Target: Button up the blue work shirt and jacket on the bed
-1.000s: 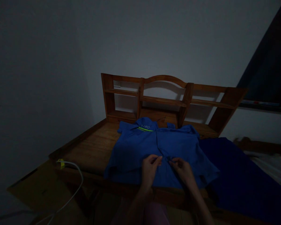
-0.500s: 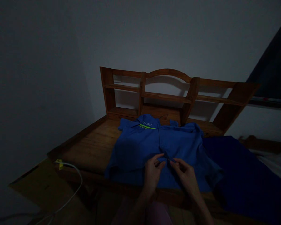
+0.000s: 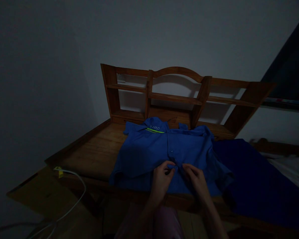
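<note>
A blue shirt (image 3: 144,156) with a lettered chest patch and a yellow-green stripe lies spread over a wooden desk. My left hand (image 3: 162,176) pinches one edge of its front opening, thumb and index finger closed on the cloth. Close by on the right, my right hand (image 3: 194,176) has its fingers closed on the other edge of the opening. A small snap or button shows on the front strip above my hands. Whether a fastener sits between my fingertips is too dark to tell.
The wooden desk (image 3: 99,146) has a shelf unit (image 3: 174,98) along its back, against the wall. Dark blue cloth (image 3: 254,179) lies to the right. A white cable (image 3: 82,186) with a yellow tag hangs off the desk's left front corner.
Both hands stay at the shirt's front opening, with the right hand's fingers drawn closer together. A snap or button above them now shows. The view has shifted slightly.
</note>
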The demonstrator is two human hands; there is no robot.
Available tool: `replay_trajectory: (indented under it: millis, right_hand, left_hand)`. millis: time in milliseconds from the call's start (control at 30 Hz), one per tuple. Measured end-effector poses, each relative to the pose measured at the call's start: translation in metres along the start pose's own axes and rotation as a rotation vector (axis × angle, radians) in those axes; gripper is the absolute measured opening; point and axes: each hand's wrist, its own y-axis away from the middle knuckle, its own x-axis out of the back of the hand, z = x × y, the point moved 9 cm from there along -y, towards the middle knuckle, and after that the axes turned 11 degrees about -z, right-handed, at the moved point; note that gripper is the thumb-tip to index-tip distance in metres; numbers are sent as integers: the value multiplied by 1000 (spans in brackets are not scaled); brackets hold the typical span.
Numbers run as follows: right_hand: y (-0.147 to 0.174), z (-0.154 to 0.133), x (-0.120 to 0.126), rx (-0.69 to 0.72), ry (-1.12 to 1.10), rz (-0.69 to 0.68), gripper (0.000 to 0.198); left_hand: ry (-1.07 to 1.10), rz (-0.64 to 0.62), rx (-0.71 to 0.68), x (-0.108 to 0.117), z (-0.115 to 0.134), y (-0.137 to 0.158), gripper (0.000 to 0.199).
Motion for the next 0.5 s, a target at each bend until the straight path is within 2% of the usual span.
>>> replay_trajectory:
  millis: [200,333,500]
  right_hand:
    - [-3,-13,-5,98,86,-39,34]
    - [-2,-16,-5,108,107,-36,33]
    - [-4,-8,-4,72,133,-33,33]
  left_hand:
    - [14,33,2,2,0,0,24]
    - [-36,82,5,6,-1,1,16]
    - [-41,69,-14,4,2,2,16]
